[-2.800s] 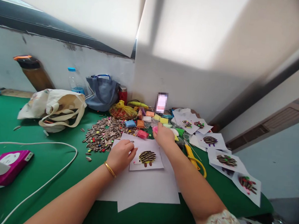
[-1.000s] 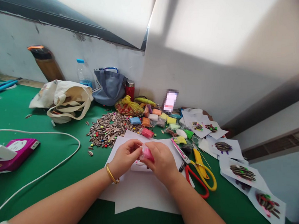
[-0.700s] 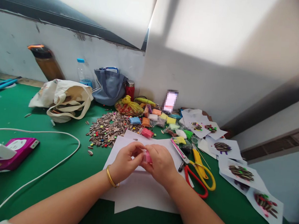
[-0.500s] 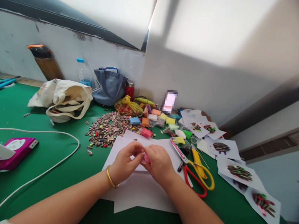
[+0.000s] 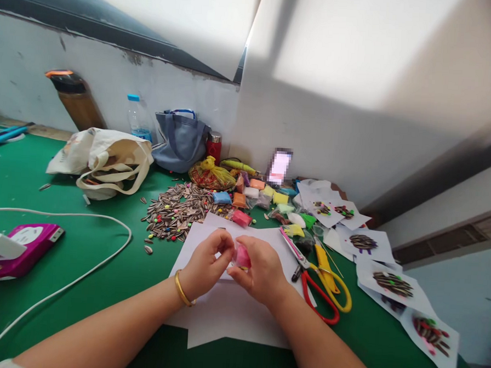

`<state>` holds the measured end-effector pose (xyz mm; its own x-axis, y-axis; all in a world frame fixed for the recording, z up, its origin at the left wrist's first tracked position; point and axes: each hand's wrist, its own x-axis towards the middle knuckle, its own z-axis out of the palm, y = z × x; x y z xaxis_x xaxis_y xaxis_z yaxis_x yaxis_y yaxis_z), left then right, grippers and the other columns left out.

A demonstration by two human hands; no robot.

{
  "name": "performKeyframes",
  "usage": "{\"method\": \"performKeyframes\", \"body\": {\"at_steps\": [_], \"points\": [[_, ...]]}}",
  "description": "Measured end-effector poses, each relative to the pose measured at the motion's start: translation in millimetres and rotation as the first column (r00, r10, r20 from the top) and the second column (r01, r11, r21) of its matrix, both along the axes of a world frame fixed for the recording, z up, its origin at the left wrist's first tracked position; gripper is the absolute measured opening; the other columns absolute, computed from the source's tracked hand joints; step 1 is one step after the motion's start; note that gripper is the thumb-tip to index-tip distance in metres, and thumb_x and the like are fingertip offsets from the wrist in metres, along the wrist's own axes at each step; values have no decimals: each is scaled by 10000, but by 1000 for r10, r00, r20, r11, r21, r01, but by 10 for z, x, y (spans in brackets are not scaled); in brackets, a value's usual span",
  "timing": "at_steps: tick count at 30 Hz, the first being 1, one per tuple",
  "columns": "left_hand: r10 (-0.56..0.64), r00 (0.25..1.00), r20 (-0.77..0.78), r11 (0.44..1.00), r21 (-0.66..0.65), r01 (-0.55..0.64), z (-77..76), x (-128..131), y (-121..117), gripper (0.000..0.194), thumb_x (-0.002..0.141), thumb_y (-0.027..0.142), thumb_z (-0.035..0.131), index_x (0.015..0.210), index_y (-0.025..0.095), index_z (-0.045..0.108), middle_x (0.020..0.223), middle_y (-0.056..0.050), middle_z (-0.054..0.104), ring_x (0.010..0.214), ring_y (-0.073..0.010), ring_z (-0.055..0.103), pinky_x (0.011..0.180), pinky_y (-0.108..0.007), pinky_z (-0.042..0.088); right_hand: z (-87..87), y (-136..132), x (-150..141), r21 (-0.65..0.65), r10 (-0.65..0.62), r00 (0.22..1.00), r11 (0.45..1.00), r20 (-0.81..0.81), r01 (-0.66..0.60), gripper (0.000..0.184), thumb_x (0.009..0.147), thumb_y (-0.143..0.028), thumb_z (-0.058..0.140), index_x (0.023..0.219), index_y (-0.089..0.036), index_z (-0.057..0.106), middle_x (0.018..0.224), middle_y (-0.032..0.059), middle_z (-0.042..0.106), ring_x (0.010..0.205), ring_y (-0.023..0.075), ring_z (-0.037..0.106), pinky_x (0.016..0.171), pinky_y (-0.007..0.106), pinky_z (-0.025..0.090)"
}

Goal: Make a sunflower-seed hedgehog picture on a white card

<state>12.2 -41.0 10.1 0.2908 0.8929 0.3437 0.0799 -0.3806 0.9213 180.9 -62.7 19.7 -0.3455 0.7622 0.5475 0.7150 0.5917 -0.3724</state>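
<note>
Between my hands is a small clear packet of pink modelling clay (image 5: pixel 242 256). My left hand (image 5: pixel 207 260), with a gold bangle at the wrist, pinches the packet's edge. My right hand (image 5: pixel 261 268) is curled round its other side, thumb below. Under them lie white paper sheets (image 5: pixel 238 321); the hedgehog picture on the top one is almost wholly hidden by my hands. A red packet of clay (image 5: pixel 241 218) rests just beyond the sheets. Scissors (image 5: pixel 318 278) with red and yellow handles lie to the right of my right hand, beside a yellow glue gun or cutter (image 5: pixel 326 265).
Sunflower seeds (image 5: pixel 178 210) mixed with small coloured balls are heaped at the left. Several clay packets (image 5: pixel 280 198) lie at the back near a propped phone (image 5: pixel 280 166). Finished seed pictures (image 5: pixel 392 283) line the right edge. A white cable (image 5: pixel 114 254) and cloth bag (image 5: pixel 102 163) are on the left.
My right hand has brought the pink clay packet from the back pile to above the paper, and my left hand has joined it. Both hands have been shifting their fingers on the packet; scissors now show.
</note>
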Motion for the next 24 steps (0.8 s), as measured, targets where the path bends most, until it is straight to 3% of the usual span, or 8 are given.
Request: {"method": "performKeyframes", "body": {"at_steps": [5,9,12,16,22,24], "points": [[3,1000,-10,1000,5,-3,-7,23,-38,23,861,205,555,856,202,533,793,-2,567,713,-133,557,684,-275,485,80,-3,-25,-14,-26,993,1000,112,28,368,993,-415,312,884,-189,581,716,44,592,686,195,515,645,318,348],[8,1000,-23,1000,14,-8,-12,33,-56,11,855,190,543,855,201,543,784,1,566,694,-132,553,662,-272,486,106,1,-29,-14,-49,984,999,174,52,348,995,-324,314,791,-199,567,675,34,573,669,185,499,644,312,319],[15,1000,-19,999,31,-14,-4,23,-45,12,863,199,543,851,199,545,798,-5,574,714,-136,558,680,-279,489,90,1,-7,-20,-33,990,999,138,36,386,1005,-388,286,834,-194,572,711,45,593,697,192,523,661,311,337],[22,1000,11,999,30,-23,5,5,-19,31,872,211,547,848,197,534,803,-6,572,729,-136,564,701,-285,491,49,8,24,59,-39,996,998,76,34,535,958,-600,308,1080,-145,560,844,91,638,784,230,564,704,331,371],[24,1000,1,1000,13,-24,-8,20,-42,32,851,209,571,838,198,545,792,-9,575,716,-136,558,684,-276,483,63,7,-19,-7,-48,979,999,198,51,422,1004,-435,273,841,-190,575,716,53,590,673,197,524,640,308,329],[27,1000,3,999,31,-27,-9,20,-46,26,849,196,572,836,200,549,796,-7,576,719,-136,558,683,-273,481,66,5,-17,-29,-41,982,998,186,47,426,1002,-441,278,840,-190,582,716,55,599,675,199,533,646,311,353]]}}
